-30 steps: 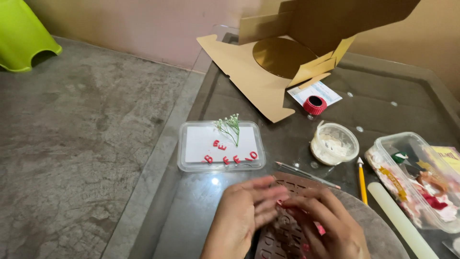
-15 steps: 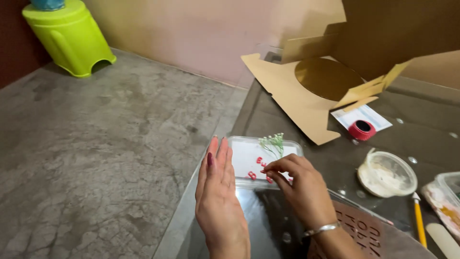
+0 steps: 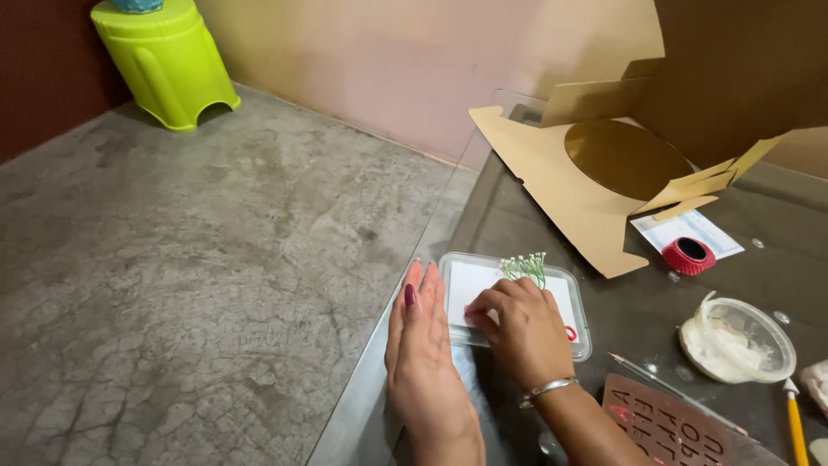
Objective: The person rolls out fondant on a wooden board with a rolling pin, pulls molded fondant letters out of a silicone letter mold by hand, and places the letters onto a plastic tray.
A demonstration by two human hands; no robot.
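Since half a second ago the right hand (image 3: 517,332) has slid further over the clear plastic tray (image 3: 571,292); its curled fingers pinch something small and red just beneath them, too hidden to name. The left hand (image 3: 427,362) lies flat, fingers straight and together, holding nothing, touching the tray's left edge; white flower sprigs (image 3: 526,266) sit just beyond the right knuckles.

Single head-worn view, looking steeply down from close above glass table (image 3: 655,319) near-left corner; faces forward-left, taking in concrete floor (image 3: 198,276) and wall (image 3: 388,60) beyond.

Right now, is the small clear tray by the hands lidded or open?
Open. The clear tray shows no lid: the right hand reaches straight inside onto its white liner, and a small flower sprig rises above its far rim.
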